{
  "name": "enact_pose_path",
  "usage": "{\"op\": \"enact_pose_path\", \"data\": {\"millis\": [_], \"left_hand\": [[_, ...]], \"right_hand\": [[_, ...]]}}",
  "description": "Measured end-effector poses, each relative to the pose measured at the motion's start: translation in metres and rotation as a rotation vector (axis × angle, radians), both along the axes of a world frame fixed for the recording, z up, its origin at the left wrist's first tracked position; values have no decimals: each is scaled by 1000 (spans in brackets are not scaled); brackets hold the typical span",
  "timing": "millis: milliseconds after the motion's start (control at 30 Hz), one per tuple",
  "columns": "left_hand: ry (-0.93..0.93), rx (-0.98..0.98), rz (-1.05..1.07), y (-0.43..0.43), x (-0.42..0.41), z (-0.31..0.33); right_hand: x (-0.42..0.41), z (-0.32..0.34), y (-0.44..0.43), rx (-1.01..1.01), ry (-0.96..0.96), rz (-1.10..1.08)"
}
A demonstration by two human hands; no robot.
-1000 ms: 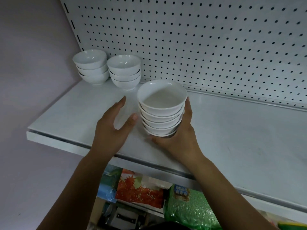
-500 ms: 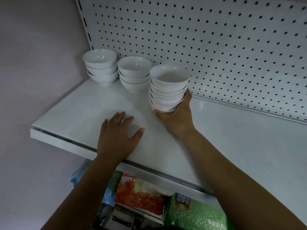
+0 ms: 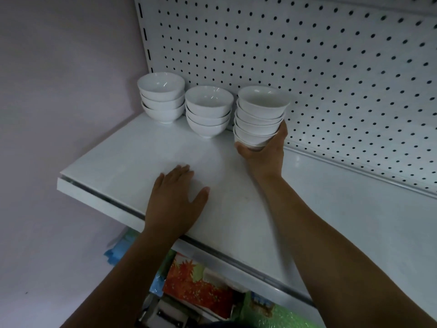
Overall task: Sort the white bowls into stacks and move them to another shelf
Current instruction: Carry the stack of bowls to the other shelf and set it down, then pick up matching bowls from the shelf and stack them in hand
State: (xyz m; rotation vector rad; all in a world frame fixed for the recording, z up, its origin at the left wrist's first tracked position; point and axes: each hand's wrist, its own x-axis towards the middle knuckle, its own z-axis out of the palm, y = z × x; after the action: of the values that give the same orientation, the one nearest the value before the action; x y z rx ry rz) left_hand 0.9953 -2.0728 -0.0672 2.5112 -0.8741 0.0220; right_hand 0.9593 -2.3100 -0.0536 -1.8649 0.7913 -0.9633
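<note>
**White bowls brought to the back row of the shelf**

White porcelain is seen in three piles along the rear of the shelf (image 3: 123,162), against the pegboard (image 3: 319,67). The tall stack (image 3: 259,114), about five bowls high, is gripped at its base by the right hand (image 3: 264,155): the thumb is hooked round the near side and the fingers (image 3: 282,131) are curled up the far side. Whether its foot is already set on the shelf cannot be told, since the base is hidden by the hand. It is held just to the right of the middle stack (image 3: 208,112), with a narrow gap between them; the left stack (image 3: 162,98) stands in the corner. Three bowls are counted in each of those two.

A second ago the tall stack was held near the front edge with the left hand (image 3: 176,200) cupped beside it. Since then it has been carried back into line with the other two. The left hand has been taken off it and is now laid flat on the shelf, fingers straight and slightly spread.

Below the shelf, a red leaf-patterned packet (image 3: 198,287) and a green packet (image 3: 281,316) are visible.
</note>
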Motion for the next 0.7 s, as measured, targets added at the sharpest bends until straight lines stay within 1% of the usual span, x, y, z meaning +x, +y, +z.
{"op": "enact_pose_path", "data": {"millis": [167, 333, 467, 600, 700], "left_hand": [[1, -8, 14, -2, -1, 2], [-35, -1, 4, -2, 0, 2], [-40, -34, -11, 1, -1, -2], [-16, -53, 4, 2, -10, -4], [16, -157, 20, 4, -33, -4]], "right_hand": [[-1, -2, -3, 7, -14, -5], [-3, -1, -5, 14, 16, 16], [-20, 4, -2, 71, 166, 94], [-75, 13, 22, -41, 366, 166], [-129, 19, 45, -63, 386, 223]]}}
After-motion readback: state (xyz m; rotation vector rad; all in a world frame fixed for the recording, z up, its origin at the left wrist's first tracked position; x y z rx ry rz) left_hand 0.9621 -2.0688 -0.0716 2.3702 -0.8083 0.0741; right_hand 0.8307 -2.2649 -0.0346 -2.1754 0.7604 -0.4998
